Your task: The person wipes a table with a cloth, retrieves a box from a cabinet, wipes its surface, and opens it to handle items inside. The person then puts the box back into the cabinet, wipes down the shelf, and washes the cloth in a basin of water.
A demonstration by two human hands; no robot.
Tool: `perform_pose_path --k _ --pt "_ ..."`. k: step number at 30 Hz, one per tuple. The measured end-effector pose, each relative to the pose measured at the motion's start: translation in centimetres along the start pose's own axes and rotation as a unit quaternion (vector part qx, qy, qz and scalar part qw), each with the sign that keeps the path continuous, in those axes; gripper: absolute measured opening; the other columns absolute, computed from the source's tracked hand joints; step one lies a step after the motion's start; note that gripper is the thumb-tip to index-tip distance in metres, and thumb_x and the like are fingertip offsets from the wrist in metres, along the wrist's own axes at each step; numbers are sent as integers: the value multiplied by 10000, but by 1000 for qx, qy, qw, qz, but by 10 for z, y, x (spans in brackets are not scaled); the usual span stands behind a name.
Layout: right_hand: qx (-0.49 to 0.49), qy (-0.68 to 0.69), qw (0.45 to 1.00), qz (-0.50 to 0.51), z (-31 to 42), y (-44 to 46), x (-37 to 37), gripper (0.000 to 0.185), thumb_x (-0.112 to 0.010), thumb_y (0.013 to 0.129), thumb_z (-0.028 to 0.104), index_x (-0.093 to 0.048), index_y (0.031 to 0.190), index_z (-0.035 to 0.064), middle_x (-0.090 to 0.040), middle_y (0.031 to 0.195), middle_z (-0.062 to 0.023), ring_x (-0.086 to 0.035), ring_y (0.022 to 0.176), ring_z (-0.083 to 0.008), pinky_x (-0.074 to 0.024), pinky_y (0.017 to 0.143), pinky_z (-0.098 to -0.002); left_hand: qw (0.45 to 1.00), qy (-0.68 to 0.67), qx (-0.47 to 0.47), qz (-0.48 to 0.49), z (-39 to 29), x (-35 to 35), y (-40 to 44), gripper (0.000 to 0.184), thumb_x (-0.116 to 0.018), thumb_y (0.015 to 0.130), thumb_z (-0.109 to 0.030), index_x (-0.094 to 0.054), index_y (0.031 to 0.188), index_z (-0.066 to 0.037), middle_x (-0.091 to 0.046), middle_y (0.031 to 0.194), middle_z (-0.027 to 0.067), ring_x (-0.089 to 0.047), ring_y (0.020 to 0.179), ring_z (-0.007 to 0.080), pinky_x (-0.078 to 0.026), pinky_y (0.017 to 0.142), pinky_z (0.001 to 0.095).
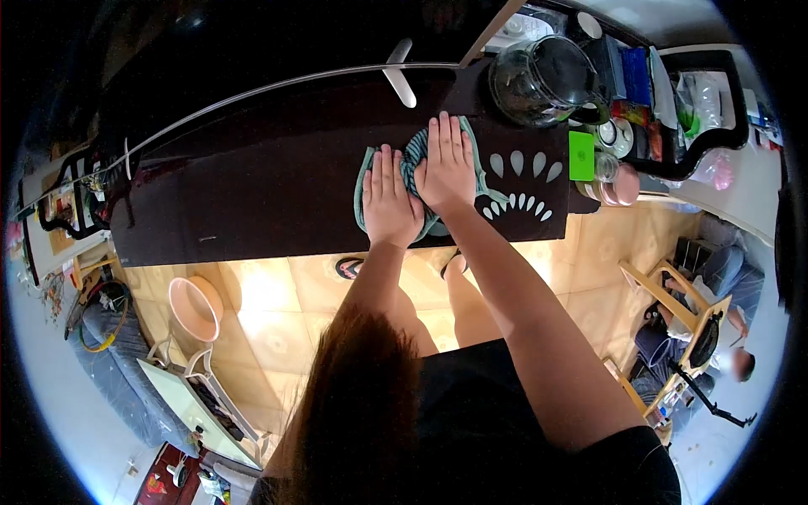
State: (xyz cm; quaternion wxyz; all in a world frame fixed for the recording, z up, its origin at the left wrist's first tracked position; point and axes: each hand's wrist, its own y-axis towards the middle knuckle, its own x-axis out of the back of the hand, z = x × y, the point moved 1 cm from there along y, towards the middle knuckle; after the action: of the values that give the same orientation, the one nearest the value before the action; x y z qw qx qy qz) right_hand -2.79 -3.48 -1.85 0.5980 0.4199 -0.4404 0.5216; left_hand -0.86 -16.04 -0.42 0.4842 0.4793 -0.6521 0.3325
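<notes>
A green cloth with dark stripes (360,209) lies bunched on a dark, glossy cabinet top (252,198). My left hand (390,202) presses flat on the cloth's left part, fingers stretched out and close together. Just right of it, my right hand (448,168) also lies flat on the cloth, its fingers straight and reaching a little farther forward. Both palms hide much of the cloth beneath them. White petal-shaped marks (526,167) decorate the surface to the right of the cloth.
A dark glass pot (539,80) stands at the back right. Beside it are a green box (581,156), jars (621,181) and a crowded shelf (715,63). A silver handle (400,74) is ahead. An orange bucket (195,308) stands on the floor; a person (732,362) sits right.
</notes>
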Motion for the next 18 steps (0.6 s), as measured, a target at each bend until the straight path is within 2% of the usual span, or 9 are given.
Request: perform_pose_path --k 5,8,9,10,12,13,14,16,18 --pt "-5 15 998 -64 3 15 -4 663 -424 922 255 -250 1499 -22 -237 1574 -193 -222 1464 -323 -171 1198 -457 1000 1 14 0 2 1 18 657 -344 893 -225 -257 1511 -18 -196 1603 149 -169 1489 305 -134 1211 438" --pt "7 88 989 -119 -2 12 0 662 -507 913 220 -281 1465 -69 -293 1532 -244 -294 1428 -356 -235 1169 -484 1000 -6 4 -14 5 -2 22 671 -358 892 -233 -244 1514 -8 -185 1603 166 -172 1488 318 -134 1206 450" --pt "2 72 985 -159 -2 7 3 673 -544 914 243 -302 1448 -88 -322 1510 -262 -333 1406 -374 -255 1158 -494 1000 -14 2 -13 4 0 22 659 -369 909 -249 -254 1509 -2 -190 1600 173 -178 1486 318 -136 1204 455" --pt "-29 49 983 -172 -3 0 1 677 -550 925 278 -318 1435 -102 -331 1505 -271 -330 1407 -389 -258 1157 -493 1000 -23 1 -9 4 1 20 648 -379 927 -265 -264 1504 5 -194 1598 180 -185 1484 319 -139 1202 460" --pt "-124 60 972 -190 0 -16 2 684 -547 936 299 -316 1435 -107 -308 1518 -275 -307 1420 -396 -258 1157 -486 998 -1 30 -61 5 4 15 630 -379 958 -297 -281 1496 15 -204 1593 188 -195 1480 324 -147 1199 466" --pt "-145 57 975 -159 -1 -21 3 663 -529 936 261 -307 1436 -114 -288 1527 -282 -290 1429 -398 -255 1161 -484 996 7 42 -84 6 3 12 623 -379 973 -313 -289 1491 20 -209 1591 191 -199 1478 327 -150 1197 469" --pt "-153 41 976 -148 -1 -23 3 659 -526 926 238 -305 1436 -117 -285 1528 -284 -284 1431 -400 -254 1163 -484 988 -8 88 -130 12 -7 10 613 -351 1003 -353 -308 1482 26 -217 1587 196 -203 1475 340 -157 1195 472" --pt "-157 12 980 -121 2 -17 3 652 -518 906 192 -301 1434 -123 -277 1530 -288 -273 1435 -404 -250 1166 -485 982 -15 137 -128 10 -10 15 613 -342 1004 -339 -286 1489 32 -213 1587 202 -198 1474 348 -164 1193 472" --pt "-156 1 979 -135 2 -3 -3 668 -515 838 117 -315 1426 -129 -270 1534 -288 -252 1443 -412 -227 1176 -488 986 6 117 -119 9 -9 19 618 -340 1003 -338 -272 1491 35 -213 1585 207 -201 1473 349 -173 1192 472"
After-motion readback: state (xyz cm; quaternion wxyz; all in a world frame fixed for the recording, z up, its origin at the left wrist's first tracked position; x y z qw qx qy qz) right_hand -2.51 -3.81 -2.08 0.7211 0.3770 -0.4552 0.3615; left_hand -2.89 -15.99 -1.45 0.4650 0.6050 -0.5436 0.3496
